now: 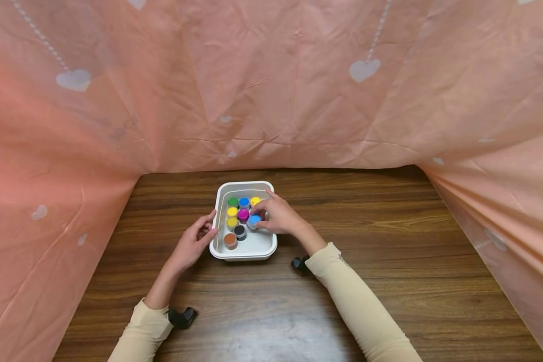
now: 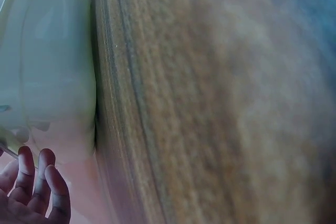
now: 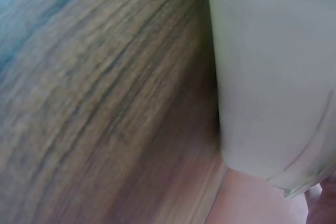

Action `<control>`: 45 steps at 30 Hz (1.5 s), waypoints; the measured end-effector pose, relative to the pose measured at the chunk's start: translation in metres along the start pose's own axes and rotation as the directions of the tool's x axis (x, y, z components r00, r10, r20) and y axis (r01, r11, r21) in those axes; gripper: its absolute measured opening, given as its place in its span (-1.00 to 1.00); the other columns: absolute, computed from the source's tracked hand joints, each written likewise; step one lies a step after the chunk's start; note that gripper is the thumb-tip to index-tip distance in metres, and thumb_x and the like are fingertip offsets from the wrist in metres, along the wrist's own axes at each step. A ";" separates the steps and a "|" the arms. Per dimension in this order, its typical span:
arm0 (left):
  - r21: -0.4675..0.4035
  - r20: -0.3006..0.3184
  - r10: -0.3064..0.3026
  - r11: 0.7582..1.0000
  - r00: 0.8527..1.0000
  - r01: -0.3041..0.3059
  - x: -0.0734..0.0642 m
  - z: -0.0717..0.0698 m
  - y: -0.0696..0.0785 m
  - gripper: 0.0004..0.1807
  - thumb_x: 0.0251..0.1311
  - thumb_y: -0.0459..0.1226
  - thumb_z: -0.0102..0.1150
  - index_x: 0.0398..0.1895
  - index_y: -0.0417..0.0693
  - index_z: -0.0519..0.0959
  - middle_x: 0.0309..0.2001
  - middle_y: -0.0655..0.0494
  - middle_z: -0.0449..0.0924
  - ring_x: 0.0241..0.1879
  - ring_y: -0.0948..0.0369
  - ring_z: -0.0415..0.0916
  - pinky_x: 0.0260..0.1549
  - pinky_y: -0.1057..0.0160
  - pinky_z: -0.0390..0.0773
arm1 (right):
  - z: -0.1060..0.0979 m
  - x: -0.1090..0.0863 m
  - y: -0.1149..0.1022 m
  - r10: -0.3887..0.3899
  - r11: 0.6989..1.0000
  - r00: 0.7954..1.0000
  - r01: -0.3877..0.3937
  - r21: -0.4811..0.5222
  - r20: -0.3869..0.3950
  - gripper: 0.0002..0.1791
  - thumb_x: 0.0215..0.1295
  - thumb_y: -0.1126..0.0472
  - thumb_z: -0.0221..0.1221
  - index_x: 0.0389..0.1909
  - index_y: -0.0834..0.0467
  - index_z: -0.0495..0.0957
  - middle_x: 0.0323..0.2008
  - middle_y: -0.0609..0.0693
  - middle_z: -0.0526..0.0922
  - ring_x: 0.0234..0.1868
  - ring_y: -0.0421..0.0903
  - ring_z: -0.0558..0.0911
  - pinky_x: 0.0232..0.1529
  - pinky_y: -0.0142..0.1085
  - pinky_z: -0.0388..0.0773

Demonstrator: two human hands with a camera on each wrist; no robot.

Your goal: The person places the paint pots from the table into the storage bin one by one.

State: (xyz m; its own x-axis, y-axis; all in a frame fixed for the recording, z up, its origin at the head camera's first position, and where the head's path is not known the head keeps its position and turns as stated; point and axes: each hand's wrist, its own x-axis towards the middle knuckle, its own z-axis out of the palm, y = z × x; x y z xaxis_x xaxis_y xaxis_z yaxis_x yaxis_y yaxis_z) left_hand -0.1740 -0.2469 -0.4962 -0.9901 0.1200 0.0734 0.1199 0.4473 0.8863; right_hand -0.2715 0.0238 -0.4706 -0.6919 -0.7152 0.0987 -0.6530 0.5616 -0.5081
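Observation:
A white plastic tub point(image 1: 260, 245) stands on the table with several small colour-lidded jars inside. The left hand point(image 1: 193, 241) holds the tub's left rim with thumb and fingertips; its curled fingers also show in the left wrist view beside the wall. Reaching over the right rim, the right hand point(image 1: 280, 216) pinches a blue jar point(image 1: 254, 221) between thumb and fingers. Left of that jar is a magenta jar point(image 1: 243, 215). A black jar point(image 1: 240, 232) and a brown-orange jar point(image 1: 230, 240) sit nearer the front. In the right wrist view, only part of the right hand appears.
Along the tub's back are a green jar point(image 1: 233, 202), another blue jar point(image 1: 244, 202) and a yellow jar point(image 1: 255, 201). More yellow jars line its left side. Around the wooden table point(image 1: 389, 251) hangs a pink curtain point(image 1: 271, 100) on the back and sides.

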 end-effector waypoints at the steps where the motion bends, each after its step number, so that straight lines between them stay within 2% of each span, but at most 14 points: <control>1: -0.003 0.002 0.000 1.000 1.000 0.000 0.000 0.000 0.000 -0.43 0.50 -0.31 0.15 0.52 -0.22 0.34 -0.12 -0.11 0.50 -0.16 0.27 0.41 -0.14 0.38 0.46 | 0.000 0.000 -0.001 0.006 1.000 1.000 -0.006 -0.006 0.005 -0.73 0.23 0.19 0.47 -0.06 0.12 0.76 -0.27 -0.08 0.77 -0.19 -0.17 0.71 0.65 -0.06 -0.24; 10: -0.003 0.020 -0.023 1.000 1.000 0.023 -0.002 -0.001 -0.005 -0.42 0.50 -0.31 0.14 0.52 -0.23 0.33 -0.09 -0.11 0.48 -0.14 0.18 0.40 -0.17 0.36 0.44 | 0.005 0.002 -0.007 0.064 0.997 0.995 -0.061 -0.037 0.080 -0.77 0.16 0.12 0.53 -0.14 -0.02 0.81 -0.42 -0.20 0.76 -0.26 -0.29 0.69 0.65 -0.05 -0.32; 18: -0.009 0.014 -0.017 1.000 1.000 0.017 -0.003 0.001 -0.006 -0.42 0.50 -0.32 0.14 0.53 -0.23 0.32 -0.11 -0.12 0.47 -0.17 0.21 0.40 -0.18 0.39 0.44 | 0.004 0.001 -0.009 0.084 0.995 0.993 -0.079 -0.058 0.085 -0.75 0.13 0.11 0.54 -0.15 -0.03 0.82 -0.41 -0.21 0.77 -0.25 -0.28 0.71 0.65 -0.06 -0.29; 21: -0.007 0.014 -0.015 1.000 1.000 0.015 -0.003 0.001 0.001 -0.43 0.50 -0.36 0.12 0.52 -0.29 0.31 -0.12 -0.15 0.47 -0.18 0.19 0.39 -0.20 0.38 0.43 | 0.003 0.002 -0.010 0.091 0.994 0.992 -0.085 -0.069 0.087 -0.76 0.13 0.11 0.55 -0.15 -0.03 0.82 -0.39 -0.20 0.78 -0.23 -0.28 0.72 0.65 -0.05 -0.27; 25: -0.010 0.025 -0.022 1.000 0.999 0.022 -0.008 -0.002 0.024 -0.44 0.49 -0.41 0.11 0.49 -0.39 0.31 -0.14 -0.18 0.46 -0.18 0.14 0.40 -0.19 0.35 0.44 | 0.003 0.003 -0.011 0.099 0.992 0.991 -0.091 -0.086 0.090 -0.76 0.14 0.09 0.55 -0.16 -0.03 0.82 -0.37 -0.20 0.79 -0.20 -0.26 0.74 0.65 -0.06 -0.26; 28: -0.006 0.027 -0.015 1.000 1.000 0.016 -0.006 -0.001 0.023 -0.44 0.50 -0.40 0.10 0.50 -0.38 0.30 -0.14 -0.17 0.46 -0.16 0.14 0.40 -0.18 0.35 0.44 | 0.003 0.003 -0.010 0.102 0.990 0.991 -0.092 -0.108 0.090 -0.76 0.13 0.06 0.55 -0.17 -0.04 0.82 -0.37 -0.21 0.79 -0.19 -0.26 0.73 0.65 -0.06 -0.26; 32: 0.000 0.018 -0.011 1.000 1.000 0.011 0.000 0.000 0.002 -0.42 0.51 -0.33 0.13 0.53 -0.27 0.31 -0.12 -0.13 0.47 -0.15 0.18 0.40 -0.17 0.38 0.44 | 0.003 0.004 -0.010 0.100 0.987 0.991 -0.088 -0.133 0.090 -0.76 0.12 0.05 0.55 -0.17 -0.06 0.82 -0.37 -0.22 0.79 -0.19 -0.26 0.73 0.65 -0.06 -0.25; 39: -0.018 0.013 0.000 1.000 1.000 0.000 0.000 -0.002 0.000 -0.43 0.50 -0.30 0.15 0.52 -0.22 0.34 -0.13 -0.12 0.48 -0.15 0.21 0.41 -0.16 0.40 0.45 | 0.002 0.005 -0.011 0.095 0.987 0.990 -0.081 -0.140 0.100 -0.76 0.12 0.08 0.55 -0.17 -0.06 0.82 -0.29 -0.21 0.81 -0.12 -0.23 0.73 0.65 -0.04 -0.23; 45: 0.008 0.011 -0.004 1.000 1.000 0.004 0.001 -0.001 0.000 -0.42 0.51 -0.30 0.13 0.53 -0.23 0.32 -0.11 -0.11 0.49 -0.14 0.22 0.40 -0.14 0.40 0.45 | 0.002 0.006 -0.010 0.099 0.984 0.990 -0.082 -0.156 0.105 -0.76 0.12 0.07 0.55 -0.18 -0.08 0.82 -0.26 -0.23 0.81 -0.07 -0.22 0.72 0.64 -0.06 -0.22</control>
State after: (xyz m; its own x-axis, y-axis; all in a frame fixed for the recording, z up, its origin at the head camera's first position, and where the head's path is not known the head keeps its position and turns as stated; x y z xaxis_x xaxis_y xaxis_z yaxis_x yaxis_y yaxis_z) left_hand -0.1749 -0.2478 -0.4953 -0.9897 0.1277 0.0646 0.1163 0.4553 0.8827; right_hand -0.2685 0.0131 -0.4669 -0.7168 -0.6960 -0.0422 -0.6345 0.6761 -0.3746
